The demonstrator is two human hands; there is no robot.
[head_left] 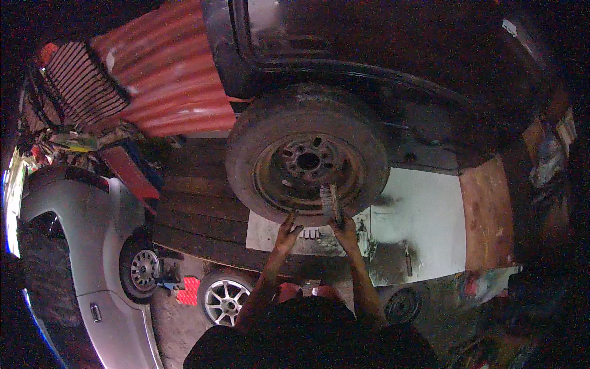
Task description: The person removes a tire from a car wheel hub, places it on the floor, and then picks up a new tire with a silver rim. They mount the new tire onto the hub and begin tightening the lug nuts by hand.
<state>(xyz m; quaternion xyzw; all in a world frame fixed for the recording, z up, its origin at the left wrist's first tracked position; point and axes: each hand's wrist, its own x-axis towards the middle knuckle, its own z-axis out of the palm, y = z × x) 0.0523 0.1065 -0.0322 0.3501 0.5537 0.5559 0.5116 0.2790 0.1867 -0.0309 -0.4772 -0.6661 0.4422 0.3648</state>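
A dirty tyre on a brown, rusty-looking steel rim stands upright in front of me. My right hand is closed around the handle of a wire brush. The brush's bristles lie over the lower right part of the rim; whether they touch it is hard to tell. At the tyre's bottom edge is my left hand, its thumb apart from its stretched fingers. It appears to rest against the rubber, with nothing seen in its grasp. Between both hands, a small white toothed shape shows on the stained board below.
A dark vehicle body overhangs the tyre. White panel with black smudges lies to the right, bearing a slim tool. A silver car stands left; a spoked wheel lies near my left arm. Red corrugated sheet rises behind.
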